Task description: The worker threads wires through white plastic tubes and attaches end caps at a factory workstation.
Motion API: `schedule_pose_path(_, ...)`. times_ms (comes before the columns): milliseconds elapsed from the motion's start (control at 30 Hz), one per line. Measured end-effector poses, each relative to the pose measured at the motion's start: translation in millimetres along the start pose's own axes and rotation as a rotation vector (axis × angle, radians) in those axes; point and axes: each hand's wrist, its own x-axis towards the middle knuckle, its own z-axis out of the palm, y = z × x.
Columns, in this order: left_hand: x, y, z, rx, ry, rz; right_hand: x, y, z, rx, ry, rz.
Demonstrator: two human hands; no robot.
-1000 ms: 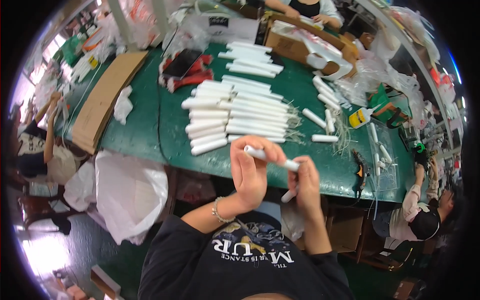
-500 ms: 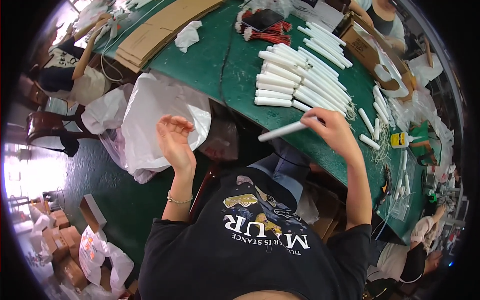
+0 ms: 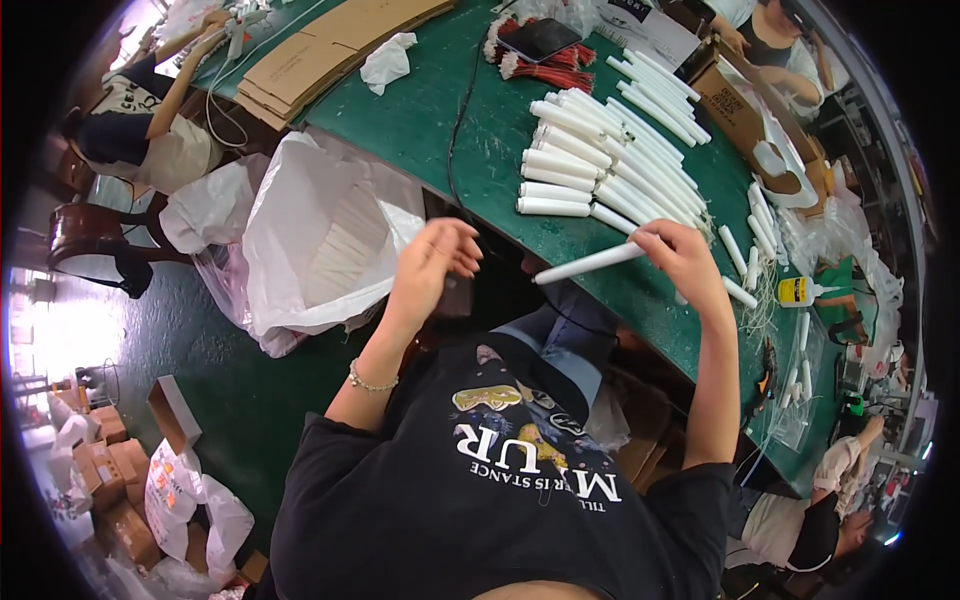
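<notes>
My right hand (image 3: 684, 266) pinches one end of a slim white tube (image 3: 588, 265), shaped like a taper candle. The tube slants out to the left over the table's near edge, its free end pointing at my left hand. Fingers loosely curled and apart, my left hand (image 3: 430, 268) is raised with nothing in it, between the tube and a big white plastic bag (image 3: 275, 235). Inside the bag lie several white tubes (image 3: 345, 245). Beyond my right hand a fanned stack of white tubes (image 3: 565, 160) rests on the green table (image 3: 410, 130).
Red wire bundles (image 3: 550, 77) lie under a dark phone (image 3: 540, 40) at the back. Flat cardboard (image 3: 320, 60) is at the far left. A yellow-labelled glue bottle (image 3: 796, 292) and loose thin wires (image 3: 760, 310) are on the right. An open carton (image 3: 735, 100) stands behind. Other people sit around.
My left hand has moved right, away from the bag and toward the tube. The bag's inside with white tubes now shows. My right hand still holds the tube, shifted slightly right.
</notes>
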Motion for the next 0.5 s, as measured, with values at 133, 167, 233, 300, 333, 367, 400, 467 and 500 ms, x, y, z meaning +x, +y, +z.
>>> schedule_pose_path(133, -2, -1, 26, 0.371, -0.277, -0.033, -16, -7, -3, 0.211, 0.053, 0.061)
schedule_pose_path(167, -5, 0, 35, 0.323, -0.31, -0.078, -19, -6, -4, 0.225, 0.054, 0.05)
schedule_pose_path(233, -4, -1, 46, 0.556, -0.312, 0.037, -25, -9, -7, 0.239, 0.066, 0.038)
schedule_pose_path(300, 2, -4, 52, 0.66, -0.319, 0.098, -30, -15, -12, 0.351, 0.058, 0.096)
schedule_pose_path(333, 3, -2, 55, 0.609, -0.314, 0.135, -33, -13, -15, 0.35, 0.067, 0.098)
schedule_pose_path(367, 5, 2, 58, 0.557, -0.313, 0.171, -36, -9, -18, 0.354, 0.076, 0.103)
schedule_pose_path(400, 7, 9, 62, 0.556, -0.324, 0.177, -40, -6, -21, 0.359, 0.086, 0.106)
schedule_pose_path(467, 9, 20, 69, 0.593, -0.379, 0.198, -45, -1, -25, 0.349, 0.114, 0.103)
schedule_pose_path(500, 12, 19, 70, 0.612, -0.413, 0.257, -47, 1, -26, 0.356, 0.119, 0.101)
